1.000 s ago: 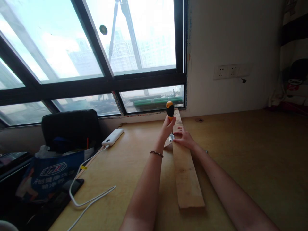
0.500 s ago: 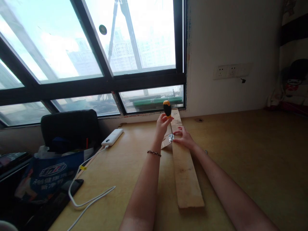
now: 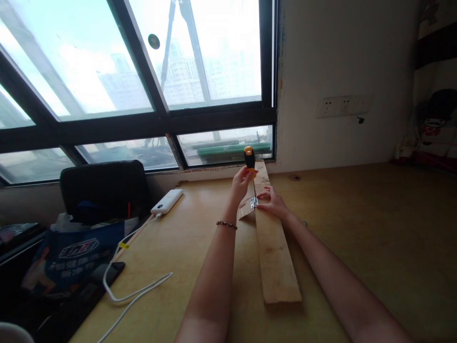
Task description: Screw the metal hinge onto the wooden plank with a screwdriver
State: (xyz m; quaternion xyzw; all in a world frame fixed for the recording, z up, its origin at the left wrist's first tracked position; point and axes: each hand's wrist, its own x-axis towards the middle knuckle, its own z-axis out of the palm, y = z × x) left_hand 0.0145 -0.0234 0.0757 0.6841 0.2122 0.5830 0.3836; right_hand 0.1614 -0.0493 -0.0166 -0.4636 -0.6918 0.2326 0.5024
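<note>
My left hand grips the lower end of the handle of a black and yellow screwdriver. The screwdriver stands almost upright, its shaft pointing down at a small silver hinge; whether the tip sits in a screw is too small to see. Beneath the hinge are a long wooden board and a shorter piece of wood at its left side. My right hand rests on the board, its thumb and fingers around the hinge's right edge, touching or very near it.
Board and hands are over a wooden table. At left lie a white power bank and its white cable. A small metal piece lies by my right forearm. A black chair and a blue bag stand beyond the left edge.
The screwdriver's handle has turned and shifted slightly to the right with my left hand. My right hand stays by the hinge.
</note>
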